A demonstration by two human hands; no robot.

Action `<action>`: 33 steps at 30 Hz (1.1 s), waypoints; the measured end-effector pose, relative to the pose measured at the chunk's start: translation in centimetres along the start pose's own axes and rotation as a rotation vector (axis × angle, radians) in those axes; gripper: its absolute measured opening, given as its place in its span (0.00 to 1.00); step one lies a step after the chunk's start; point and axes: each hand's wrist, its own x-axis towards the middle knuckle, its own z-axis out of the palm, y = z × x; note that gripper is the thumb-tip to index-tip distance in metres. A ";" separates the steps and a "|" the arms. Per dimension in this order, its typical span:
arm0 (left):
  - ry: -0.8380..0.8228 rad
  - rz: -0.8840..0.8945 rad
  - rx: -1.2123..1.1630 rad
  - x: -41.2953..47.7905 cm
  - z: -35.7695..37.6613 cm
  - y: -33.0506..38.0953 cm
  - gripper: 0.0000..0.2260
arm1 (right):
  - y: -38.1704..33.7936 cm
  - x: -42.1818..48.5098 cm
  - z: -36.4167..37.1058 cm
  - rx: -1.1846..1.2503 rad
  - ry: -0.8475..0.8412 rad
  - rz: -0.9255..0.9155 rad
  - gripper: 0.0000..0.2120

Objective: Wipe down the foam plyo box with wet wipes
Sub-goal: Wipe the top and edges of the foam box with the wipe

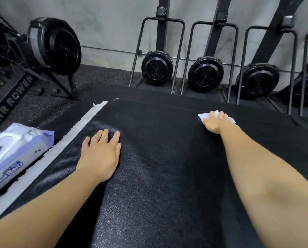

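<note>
While the black foam plyo box point(167, 167) fills the lower middle of the view, both bare arms reach out across its top. The left hand point(101, 154) lies flat on the near left part of that top, palm down, fingers straight and a little spread, holding nothing. The right hand point(215, 122) is far out toward the right rear edge, fingers straight and pressing a white wet wipe point(202, 116) flat onto the cover. The wipe's corners show on both sides of the fingers.

The cover is dark and grainy, with a paler sheen just ahead of the left fingertips. A ragged white strip point(81, 122) runs along the box's left edge. Just beyond it, lower down, lies a purple and white pack of wet wipes point(15, 154); what it rests on, I cannot tell.

Around the box is speckled dark rubber floor point(47, 108). At the left stands a black machine marked AIR ROWER point(53, 47). Along the grey wall point(104, 24) a row of rowing machines point(156, 68) stands on end, with round black fan housings low near the floor.
</note>
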 end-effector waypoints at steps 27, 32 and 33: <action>-0.011 -0.005 0.016 0.1 0.0 0.1 0.24 | 1.2 -2.2 0.5 0.055 -0.013 -0.033 0.26; -0.023 -0.008 0.005 0.0 -0.2 0.2 0.24 | -3.2 -6.3 1.6 0.035 0.002 -0.111 0.26; -0.021 -0.007 0.004 0.0 -0.3 0.3 0.24 | -4.3 -7.5 2.0 0.034 0.008 -0.144 0.26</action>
